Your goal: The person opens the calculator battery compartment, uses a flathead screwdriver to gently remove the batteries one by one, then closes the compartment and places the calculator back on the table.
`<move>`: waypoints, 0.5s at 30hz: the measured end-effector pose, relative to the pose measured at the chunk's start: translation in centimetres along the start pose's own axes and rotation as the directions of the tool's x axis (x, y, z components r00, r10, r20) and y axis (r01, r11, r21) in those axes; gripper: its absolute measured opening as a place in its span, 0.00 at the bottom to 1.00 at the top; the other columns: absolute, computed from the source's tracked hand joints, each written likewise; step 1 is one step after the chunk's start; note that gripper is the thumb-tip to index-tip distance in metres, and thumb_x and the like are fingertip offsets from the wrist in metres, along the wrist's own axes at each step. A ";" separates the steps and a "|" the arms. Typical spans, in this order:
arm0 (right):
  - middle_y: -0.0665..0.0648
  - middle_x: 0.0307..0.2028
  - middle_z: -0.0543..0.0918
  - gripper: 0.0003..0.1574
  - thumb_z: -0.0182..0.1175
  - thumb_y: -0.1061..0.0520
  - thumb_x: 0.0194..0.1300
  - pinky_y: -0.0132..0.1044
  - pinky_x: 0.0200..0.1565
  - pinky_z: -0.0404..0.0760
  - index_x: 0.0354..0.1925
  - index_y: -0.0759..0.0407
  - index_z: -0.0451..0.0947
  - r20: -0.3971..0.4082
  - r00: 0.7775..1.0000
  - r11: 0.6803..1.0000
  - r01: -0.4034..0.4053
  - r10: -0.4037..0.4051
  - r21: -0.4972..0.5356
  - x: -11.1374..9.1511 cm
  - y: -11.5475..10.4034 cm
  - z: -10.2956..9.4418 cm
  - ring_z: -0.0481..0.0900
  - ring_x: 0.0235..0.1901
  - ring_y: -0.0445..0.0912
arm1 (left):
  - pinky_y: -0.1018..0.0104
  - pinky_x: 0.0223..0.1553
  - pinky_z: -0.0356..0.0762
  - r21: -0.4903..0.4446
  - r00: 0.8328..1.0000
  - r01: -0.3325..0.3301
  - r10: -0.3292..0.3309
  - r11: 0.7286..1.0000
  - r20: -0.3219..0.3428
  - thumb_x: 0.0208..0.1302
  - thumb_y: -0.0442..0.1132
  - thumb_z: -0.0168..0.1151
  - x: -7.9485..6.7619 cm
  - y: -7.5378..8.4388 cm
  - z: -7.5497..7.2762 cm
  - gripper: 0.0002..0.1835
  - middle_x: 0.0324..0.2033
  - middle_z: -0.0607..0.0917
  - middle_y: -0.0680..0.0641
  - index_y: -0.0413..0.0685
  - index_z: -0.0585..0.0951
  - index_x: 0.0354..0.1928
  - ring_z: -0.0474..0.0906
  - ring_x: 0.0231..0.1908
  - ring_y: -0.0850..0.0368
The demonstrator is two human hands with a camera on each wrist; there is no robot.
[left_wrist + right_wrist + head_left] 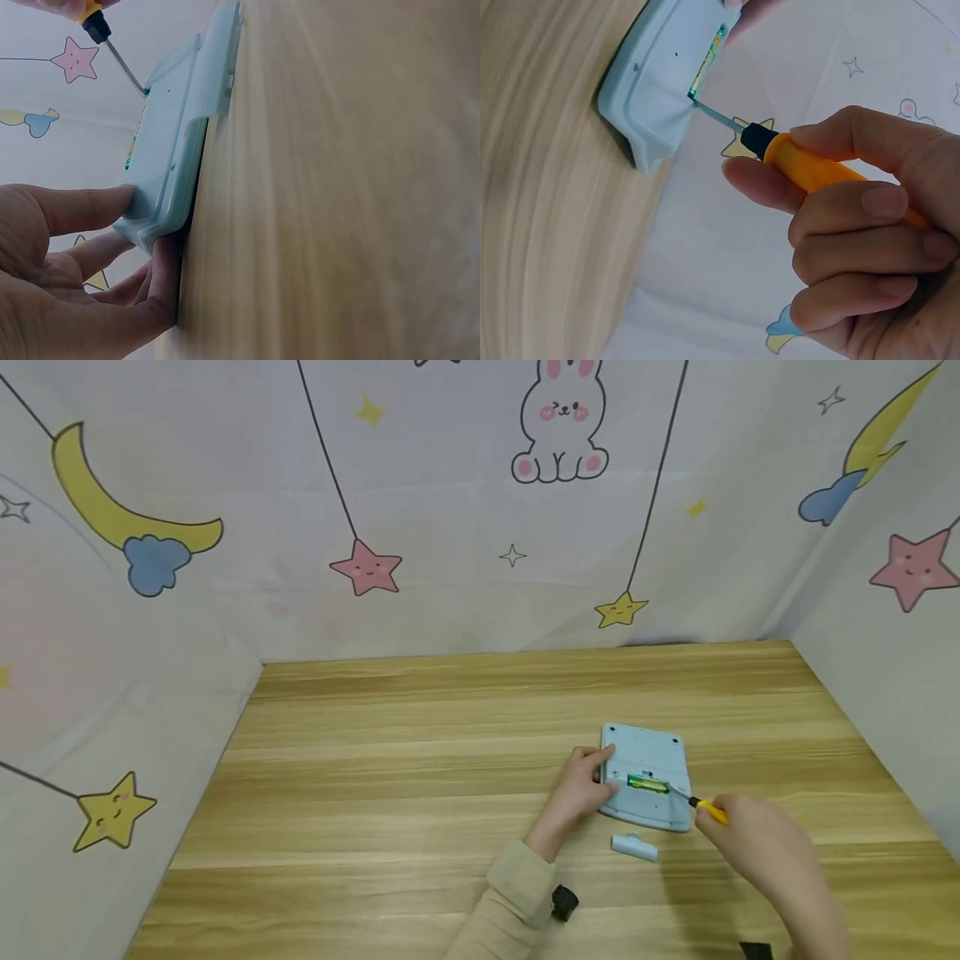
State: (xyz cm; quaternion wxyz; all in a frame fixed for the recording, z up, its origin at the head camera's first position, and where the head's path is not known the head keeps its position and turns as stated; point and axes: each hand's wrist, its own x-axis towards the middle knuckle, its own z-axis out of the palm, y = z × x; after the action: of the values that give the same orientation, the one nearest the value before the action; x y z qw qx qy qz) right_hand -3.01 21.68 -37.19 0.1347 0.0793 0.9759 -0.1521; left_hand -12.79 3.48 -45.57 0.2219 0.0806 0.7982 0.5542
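Behind the table [375, 777], backdrop [465, 518]: pale cloth printed with cartoon figures.
Table: wood-grained top, extending across the lower part of the head view.
Light-blue device [647, 749]: lies on the right portion of the table, its slotted side facing up.
Left hand [583, 783]: partly closed on the device's left edge, thumb upon the upper surface; a loosened grip would probably let the device slide or twist.
Right hand [738, 827]: fingers curled snugly round a screwdriver [810, 166].
Screwdriver: orange-yellow handle, dark collar, thin shaft; its tip meets the right end of a battery [648, 785]. Whether it reaches beneath cannot be told. Excess force could make it skid, scoring the plastic or bending a contact.
Cover [634, 847]: light blue, detached, near the device's closest edge; a low sweep of the right hand could displace it.
Battery: green and yellow, seated in the slot; sudden prying might flick it out, and its round body would then likely roll.
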 end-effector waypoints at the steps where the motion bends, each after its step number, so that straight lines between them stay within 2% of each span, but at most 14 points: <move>1: 0.51 0.17 0.67 0.19 0.49 0.48 0.66 0.36 0.22 0.58 0.27 0.59 0.77 -0.005 1.000 1.000 0.002 -0.002 -0.002 0.0 -0.2 0.0 0.63 0.20 0.45 | 0.76 0.35 0.63 0.000 1.000 0.000 0.000 1.000 -0.001 0.57 0.27 0.64 0.0 0.0 0.0 0.33 0.56 0.72 0.47 0.48 0.71 0.66 0.66 0.39 0.61; 4: 0.50 0.14 0.62 0.18 0.51 0.51 0.62 0.35 0.21 0.55 0.17 0.54 0.67 -0.036 0.999 1.000 0.013 -0.013 -0.007 0.0 -0.6 -0.1 0.59 0.18 0.44 | 0.76 0.35 0.64 0.003 1.000 -0.003 0.003 1.000 -0.003 0.57 0.28 0.64 0.0 -0.1 0.0 0.33 0.57 0.72 0.47 0.48 0.71 0.66 0.66 0.39 0.60; 7: 0.49 0.14 0.60 0.20 0.52 0.54 0.58 0.35 0.20 0.54 0.13 0.52 0.59 -0.066 0.998 1.000 0.024 -0.025 -0.017 0.0 -0.9 -0.3 0.57 0.17 0.43 | 0.76 0.35 0.64 0.007 1.000 -0.001 0.001 1.000 -0.003 0.57 0.28 0.64 0.0 -0.1 0.0 0.33 0.57 0.72 0.47 0.49 0.71 0.66 0.67 0.39 0.60; 15: 0.50 0.14 0.62 0.21 0.54 0.54 0.57 0.35 0.20 0.55 0.13 0.51 0.59 -0.061 0.998 0.999 0.029 -0.031 -0.037 0.0 -1.4 -0.6 0.58 0.16 0.43 | 0.76 0.34 0.65 0.007 1.000 -0.002 0.002 1.000 -0.007 0.56 0.28 0.64 0.0 -0.1 0.0 0.33 0.57 0.72 0.46 0.48 0.71 0.66 0.68 0.39 0.60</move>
State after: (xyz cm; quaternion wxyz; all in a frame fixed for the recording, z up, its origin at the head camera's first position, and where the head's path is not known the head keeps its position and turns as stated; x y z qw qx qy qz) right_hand -3.45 20.55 -36.24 0.1036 0.0668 0.9833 -0.1341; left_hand -12.74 3.40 -45.64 0.2183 0.0803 0.8008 0.5519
